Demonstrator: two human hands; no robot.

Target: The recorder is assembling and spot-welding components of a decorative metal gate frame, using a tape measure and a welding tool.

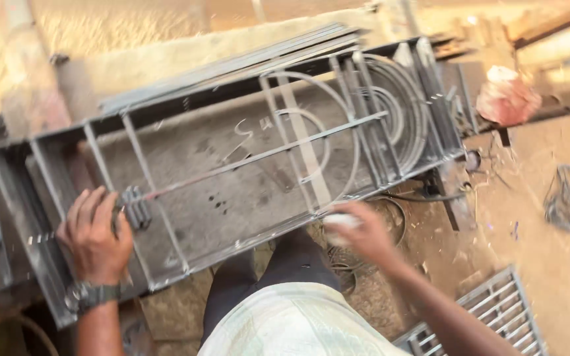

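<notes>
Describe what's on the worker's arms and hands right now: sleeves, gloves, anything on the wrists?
Both forearms are bare, with no sleeves in view and no gloves. The left hand has a dark metal wristwatch on its wrist. The right hand is motion-blurred; nothing is visible on its wrist.

An open-air metalworking yard: a welded steel frame [232, 158] lies on a worktable [186, 59] over dusty ground, with finished grilles [489, 310] and cable [565, 198] nearby.

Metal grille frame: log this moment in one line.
left hand: resting on metal grille frame | right hand: blurred, at frame's near edge, holding small pale object
</notes>
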